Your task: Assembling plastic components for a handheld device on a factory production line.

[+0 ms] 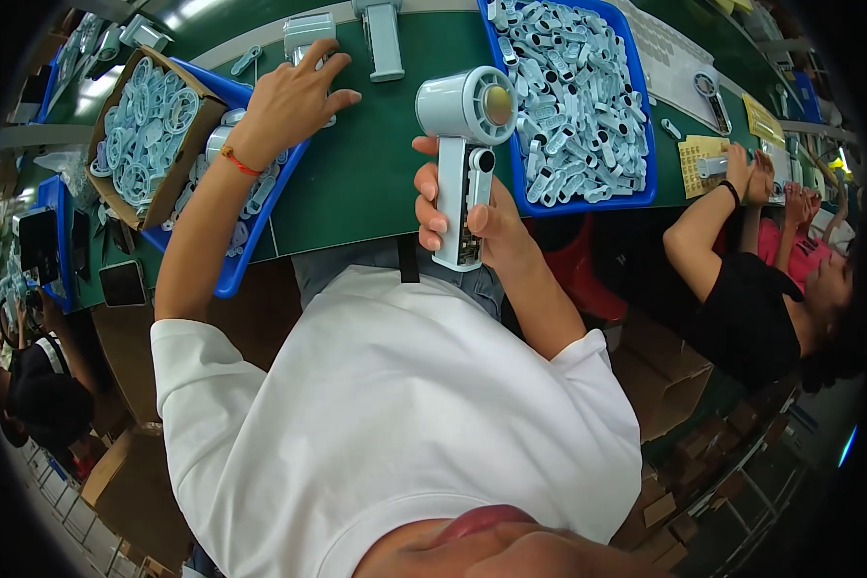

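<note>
My right hand (503, 229) is closed round the handle of a pale blue handheld fan (445, 111), held upright above the table's near edge. The fan's round head is at the top, and the handle's side is uncovered, with dark inner parts showing. Over the back left of the table, my left hand (294, 108) reaches out with its fingers apart and holds nothing I can see. Just beyond its fingertips lies another fan (308, 29), partly hidden by the hand. A further fan (384, 43) stands or lies to the right of it.
A blue tray (649, 116) full of small pale blue parts is at the right. On the left, a cardboard box (116, 200) of ring-shaped parts overlaps another blue tray (229, 281). A phone (123, 283) lies beyond it. Co-workers sit on both sides; one person's hand (739, 166) works at the right.
</note>
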The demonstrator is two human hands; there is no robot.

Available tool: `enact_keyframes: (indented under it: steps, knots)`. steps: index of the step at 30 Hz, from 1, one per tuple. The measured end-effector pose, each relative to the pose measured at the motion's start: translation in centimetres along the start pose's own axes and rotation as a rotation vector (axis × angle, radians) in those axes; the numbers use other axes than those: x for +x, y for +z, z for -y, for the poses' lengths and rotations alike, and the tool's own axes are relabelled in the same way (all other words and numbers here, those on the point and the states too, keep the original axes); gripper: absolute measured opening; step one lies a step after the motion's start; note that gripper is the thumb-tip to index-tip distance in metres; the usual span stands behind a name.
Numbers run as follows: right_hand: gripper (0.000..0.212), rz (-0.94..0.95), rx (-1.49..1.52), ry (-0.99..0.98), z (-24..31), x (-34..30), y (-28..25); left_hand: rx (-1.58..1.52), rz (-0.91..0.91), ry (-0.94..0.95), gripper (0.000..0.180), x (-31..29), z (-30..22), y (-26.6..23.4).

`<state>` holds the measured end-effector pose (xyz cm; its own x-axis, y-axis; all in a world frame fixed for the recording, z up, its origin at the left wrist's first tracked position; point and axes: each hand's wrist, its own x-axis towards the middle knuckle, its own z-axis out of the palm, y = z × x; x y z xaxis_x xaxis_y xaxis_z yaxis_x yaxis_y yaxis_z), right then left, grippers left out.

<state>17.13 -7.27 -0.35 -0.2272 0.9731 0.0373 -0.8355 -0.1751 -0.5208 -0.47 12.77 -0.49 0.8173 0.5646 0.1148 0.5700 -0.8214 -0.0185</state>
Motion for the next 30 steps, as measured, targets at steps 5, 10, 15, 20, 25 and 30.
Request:
enact_keyframes:
  steps: [5, 10, 15, 20, 25, 30]
  knots:
    - [0.092, 0.053, 0.008, 0.023, -0.1, -0.3, 0.2, -0.057, -0.064, -0.044, 0.047, -0.5, -0.2, 0.4]
    - [0.088, 0.069, -0.041, 0.047, 0.0, -0.4, 0.3, -0.26, -0.276, -0.109, 0.04, -2.0, -1.6, -1.8]
    - [0.075, -0.143, -0.555, 0.111, -0.4, -0.1, -1.6, -0.377, -0.634, 0.114, 0.043, -5.6, -8.3, -6.0]
    - [0.065, -0.169, -1.769, -0.011, -0.6, 0.3, -1.5, -0.188, -0.15, 0.171, 0.069, -6.2, -10.3, -4.3]
    - [0.06, -0.102, -2.023, -0.164, -1.6, -0.3, -2.3, -0.333, -0.157, 0.084, 0.062, -6.9, -10.9, 0.4]
    - [0.058, -0.167, -2.119, -0.498, -2.7, -0.9, -4.3, -0.249, -0.222, 0.055, 0.054, -6.5, -11.1, 0.9]
